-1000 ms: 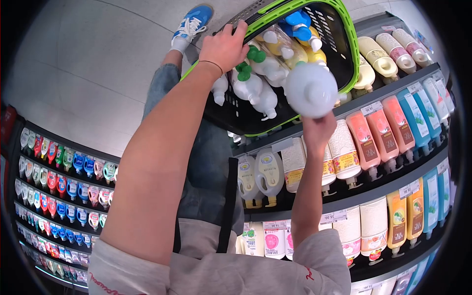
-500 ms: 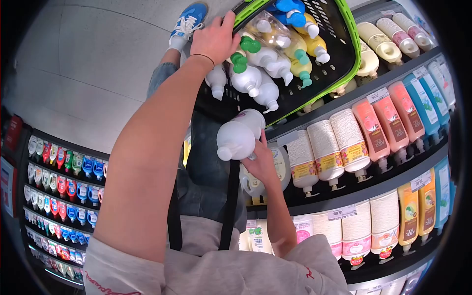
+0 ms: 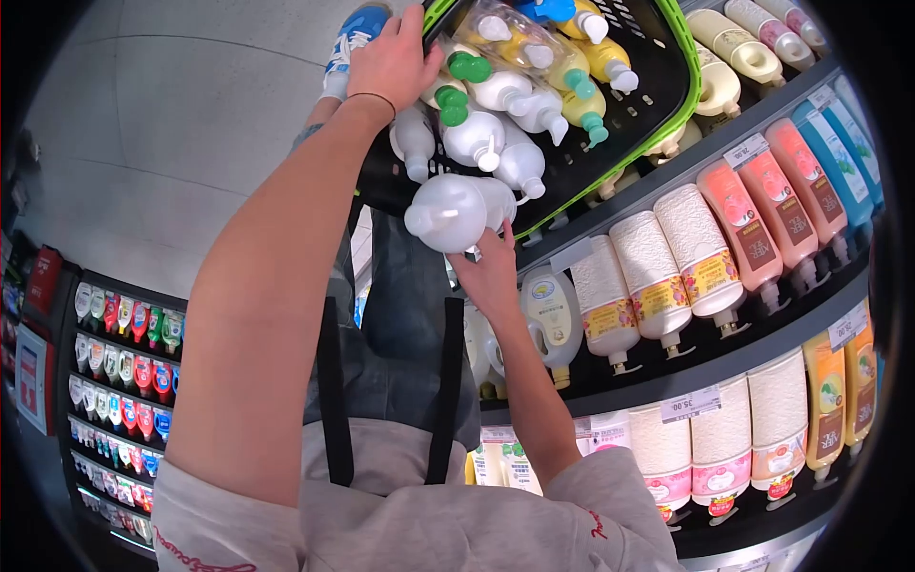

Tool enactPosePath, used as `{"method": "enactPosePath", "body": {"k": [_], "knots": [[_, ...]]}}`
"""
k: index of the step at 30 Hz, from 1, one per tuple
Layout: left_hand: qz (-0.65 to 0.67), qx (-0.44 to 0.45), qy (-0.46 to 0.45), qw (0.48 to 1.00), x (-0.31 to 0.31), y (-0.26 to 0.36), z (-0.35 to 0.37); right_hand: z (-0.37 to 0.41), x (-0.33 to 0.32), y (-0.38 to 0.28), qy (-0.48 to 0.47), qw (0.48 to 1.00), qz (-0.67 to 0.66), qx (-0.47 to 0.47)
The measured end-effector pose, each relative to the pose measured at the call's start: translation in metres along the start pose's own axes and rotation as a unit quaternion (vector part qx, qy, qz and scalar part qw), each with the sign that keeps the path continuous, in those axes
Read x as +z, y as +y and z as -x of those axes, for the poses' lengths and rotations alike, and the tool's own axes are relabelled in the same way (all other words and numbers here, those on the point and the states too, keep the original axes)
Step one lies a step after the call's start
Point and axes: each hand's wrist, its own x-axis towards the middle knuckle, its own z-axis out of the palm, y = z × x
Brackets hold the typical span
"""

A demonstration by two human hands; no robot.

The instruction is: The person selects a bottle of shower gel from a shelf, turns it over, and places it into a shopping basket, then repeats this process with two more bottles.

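Basket and white bottle at the soap shelves

The left hand (image 3: 389,59) has its grip curled tight over the basket (image 3: 690,81) at its left rim, seemingly to steady the tilted load of pump bottles (image 3: 496,124). Just under the basket's lower edge, the right hand (image 3: 491,276) has its grip wrapped round the base of a white bottle (image 3: 456,212), cap pointing left, clear of the shelf (image 3: 762,348) right of the basket.
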Motion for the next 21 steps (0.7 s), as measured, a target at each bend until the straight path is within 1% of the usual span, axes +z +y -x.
{"method": "enactPosePath", "body": {"k": [1, 5, 11, 13, 17, 19, 20, 21], "knots": [[-0.011, 0.002, 0.005, 1.0, 0.0, 0.0, 0.001, -0.002, 0.002, -0.003, 0.005, 1.0, 0.014, 0.025], [-0.001, -0.008, -0.015, 1.0, 0.0, 0.002, -0.001, -0.01, 0.01, -0.007, 0.031, 0.999, 0.017, 0.016], [0.013, 0.014, 0.02, 1.0, 0.005, -0.001, 0.0, -0.017, 0.012, -0.012, 0.019, 0.996, 0.088, 0.016], [0.01, 0.004, 0.013, 1.0, 0.0, 0.002, 0.0, -0.021, 0.014, -0.017, 0.052, 0.995, 0.086, 0.005], [-0.011, 0.005, -0.007, 1.0, -0.003, 0.002, -0.001, -0.026, 0.005, -0.018, 0.035, 0.997, 0.072, 0.025], [-0.01, 0.013, 0.0, 1.0, -0.003, 0.001, 0.001, -0.026, -0.002, -0.019, 0.005, 0.993, 0.117, 0.035], [-0.009, 0.01, -0.003, 1.0, -0.002, 0.001, 0.002, -0.026, -0.002, -0.018, 0.001, 0.992, 0.118, 0.036], [-0.01, 0.009, -0.002, 1.0, -0.001, 0.001, 0.001, -0.027, -0.001, -0.016, 0.02, 0.993, 0.113, 0.024]]}}
